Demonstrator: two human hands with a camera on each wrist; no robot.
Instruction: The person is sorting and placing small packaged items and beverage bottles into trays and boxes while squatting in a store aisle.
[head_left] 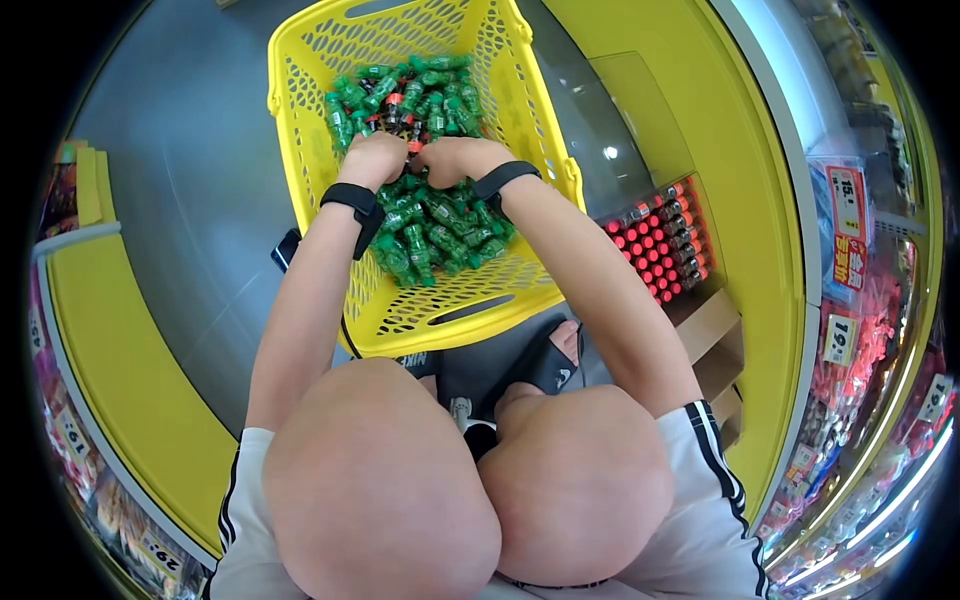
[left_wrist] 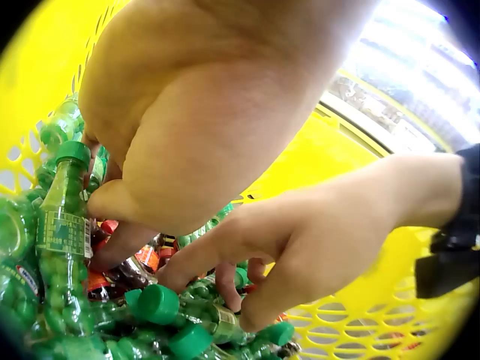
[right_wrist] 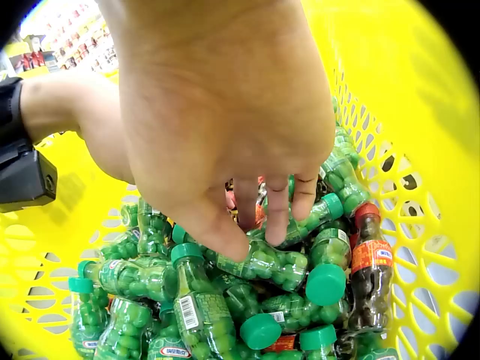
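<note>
A yellow basket [head_left: 297, 185] holds a pile of small green-capped bottles [head_left: 415, 245] with green round contents, and some dark bottles with red caps [head_left: 394, 99] among them. Both hands reach into the pile, close together. The left hand [head_left: 377, 160] dips its fingers among the bottles beside a green bottle [left_wrist: 64, 240]; whether it grips one is hidden. The right hand [head_left: 462, 160] points its fingers down, parted, onto green bottles [right_wrist: 274, 262], with no clear grip on any. A dark bottle [right_wrist: 371, 270] stands at the pile's right side in the right wrist view.
Right of the basket, a box of red-capped dark bottles [head_left: 650, 245] stands beside a yellow shelf base [head_left: 700, 130]. Cardboard boxes [head_left: 710, 345] lie nearer the person. Shelves of packaged goods [head_left: 860, 350] curve along the right, and another yellow ledge [head_left: 120, 350] runs along the left.
</note>
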